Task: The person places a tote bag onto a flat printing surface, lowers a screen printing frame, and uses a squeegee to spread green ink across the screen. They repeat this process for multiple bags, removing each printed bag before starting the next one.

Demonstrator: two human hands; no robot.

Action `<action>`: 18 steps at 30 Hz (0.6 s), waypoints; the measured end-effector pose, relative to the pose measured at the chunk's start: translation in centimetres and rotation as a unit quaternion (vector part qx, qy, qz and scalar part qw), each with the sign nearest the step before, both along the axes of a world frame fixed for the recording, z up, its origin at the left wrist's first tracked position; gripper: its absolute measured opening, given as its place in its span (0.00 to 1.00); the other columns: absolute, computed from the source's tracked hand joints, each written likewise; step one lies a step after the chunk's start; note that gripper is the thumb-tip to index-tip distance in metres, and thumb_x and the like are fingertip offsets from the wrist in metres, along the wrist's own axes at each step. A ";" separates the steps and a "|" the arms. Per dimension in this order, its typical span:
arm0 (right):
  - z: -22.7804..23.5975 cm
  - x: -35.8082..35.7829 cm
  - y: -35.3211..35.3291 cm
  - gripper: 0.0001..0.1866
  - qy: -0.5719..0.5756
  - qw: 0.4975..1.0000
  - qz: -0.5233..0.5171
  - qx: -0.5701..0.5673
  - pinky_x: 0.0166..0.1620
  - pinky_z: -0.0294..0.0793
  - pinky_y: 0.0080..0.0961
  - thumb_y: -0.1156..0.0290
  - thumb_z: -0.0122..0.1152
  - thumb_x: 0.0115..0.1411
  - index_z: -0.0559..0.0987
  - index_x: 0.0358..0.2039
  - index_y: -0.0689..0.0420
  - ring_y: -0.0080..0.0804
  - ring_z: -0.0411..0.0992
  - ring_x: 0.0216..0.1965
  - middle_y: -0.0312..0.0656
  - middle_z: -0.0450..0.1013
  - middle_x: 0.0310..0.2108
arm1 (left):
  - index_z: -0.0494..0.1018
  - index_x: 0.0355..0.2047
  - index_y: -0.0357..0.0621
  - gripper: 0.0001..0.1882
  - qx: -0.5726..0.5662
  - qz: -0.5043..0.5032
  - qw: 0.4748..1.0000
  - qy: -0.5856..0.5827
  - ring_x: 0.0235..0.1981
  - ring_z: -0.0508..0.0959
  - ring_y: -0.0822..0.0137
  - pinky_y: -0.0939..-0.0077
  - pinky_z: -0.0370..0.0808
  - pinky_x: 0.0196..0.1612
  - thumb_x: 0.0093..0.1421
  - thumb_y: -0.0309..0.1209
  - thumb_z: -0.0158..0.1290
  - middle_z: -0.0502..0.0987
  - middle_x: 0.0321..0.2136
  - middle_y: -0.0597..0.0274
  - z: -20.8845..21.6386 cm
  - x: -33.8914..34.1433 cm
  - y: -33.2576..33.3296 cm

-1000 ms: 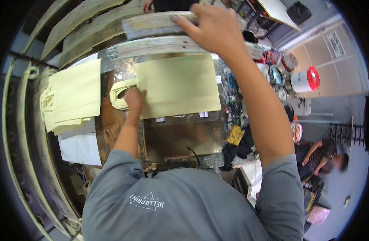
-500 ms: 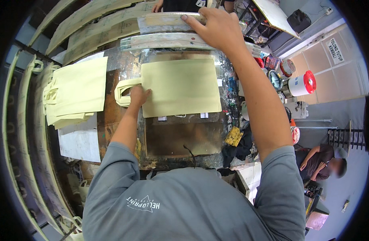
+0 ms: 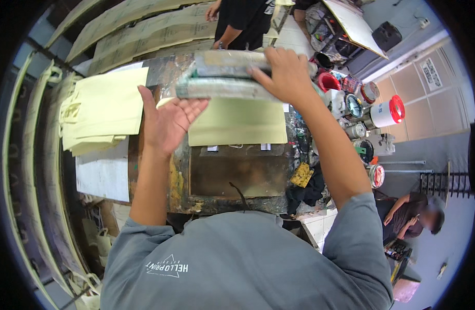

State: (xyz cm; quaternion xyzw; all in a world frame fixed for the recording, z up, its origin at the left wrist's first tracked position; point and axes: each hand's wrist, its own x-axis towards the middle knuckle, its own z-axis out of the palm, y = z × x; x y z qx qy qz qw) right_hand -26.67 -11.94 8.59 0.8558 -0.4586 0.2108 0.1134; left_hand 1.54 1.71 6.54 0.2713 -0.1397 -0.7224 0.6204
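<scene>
A pale yellow fabric tote bag (image 3: 238,126) lies flat on the stained work table (image 3: 175,183). Over its far part a taped screen-printing frame (image 3: 227,89) is tilted, blurred by motion. Gripping the frame's far right edge is my right hand (image 3: 285,75), thumb on the near side. My left hand (image 3: 169,120) is open, palm up with fingers spread, by the frame's left end; whether it touches the frame I cannot tell. The bag's handles are hidden behind that hand and the frame. To the left, more yellow tote bags (image 3: 105,106) lie stacked.
Paint tubs and cans (image 3: 355,106) crowd the table's right side, with a yellow sponge (image 3: 301,175) and dark cloth (image 3: 310,191) nearer me. Racks of bags (image 3: 56,170) stand at left. One person (image 3: 242,23) stands beyond the table; another (image 3: 408,212) is at right.
The frame has swung down toward me, over the bag's far part, with my right hand on it. My left hand has left the bag's handles, risen toward the frame and opened.
</scene>
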 end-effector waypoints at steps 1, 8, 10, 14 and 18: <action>-1.0 -0.3 1.2 0.26 0.024 0.999 0.018 0.043 0.50 0.68 0.51 0.45 0.66 0.61 0.77 0.48 0.54 0.47 0.75 0.49 0.44 0.77 0.42 | 0.42 0.73 0.19 0.65 0.007 -0.001 1.000 -0.019 0.69 0.67 0.41 0.53 0.66 0.73 0.65 0.77 0.38 0.61 0.67 0.24 -1.3 0.2 1.4; -9.0 -1.7 5.1 0.33 0.054 0.983 0.030 0.174 0.49 0.66 0.48 0.66 0.77 0.49 0.71 0.53 0.51 0.46 0.73 0.51 0.42 0.73 0.45 | 0.52 0.72 0.29 0.61 0.127 0.007 0.984 -0.125 0.63 0.75 0.49 0.56 0.71 0.69 0.64 0.79 0.33 0.71 0.62 0.38 -12.6 -2.0 7.5; -9.7 -1.5 5.3 0.32 0.051 0.979 0.030 0.193 0.49 0.65 0.49 0.66 0.77 0.50 0.71 0.54 0.51 0.46 0.72 0.52 0.42 0.73 0.45 | 0.53 0.72 0.33 0.59 0.145 -0.006 0.981 -0.127 0.62 0.76 0.50 0.57 0.73 0.68 0.66 0.78 0.32 0.73 0.61 0.40 -14.2 -1.7 8.2; -8.9 -1.4 4.8 0.31 0.053 0.973 0.026 0.223 0.49 0.65 0.48 0.66 0.77 0.51 0.71 0.54 0.51 0.46 0.72 0.51 0.41 0.72 0.45 | 0.55 0.72 0.33 0.56 0.145 -0.029 0.977 -0.155 0.61 0.77 0.52 0.58 0.73 0.66 0.68 0.76 0.33 0.75 0.59 0.42 -15.7 -1.1 8.0; -8.3 -1.7 5.3 0.30 0.048 0.971 0.023 0.235 0.49 0.64 0.48 0.66 0.77 0.51 0.71 0.52 0.51 0.46 0.71 0.51 0.42 0.72 0.45 | 0.56 0.70 0.32 0.53 0.148 -0.028 0.975 -0.161 0.60 0.78 0.52 0.56 0.73 0.66 0.69 0.74 0.33 0.75 0.59 0.41 -16.7 -1.2 8.3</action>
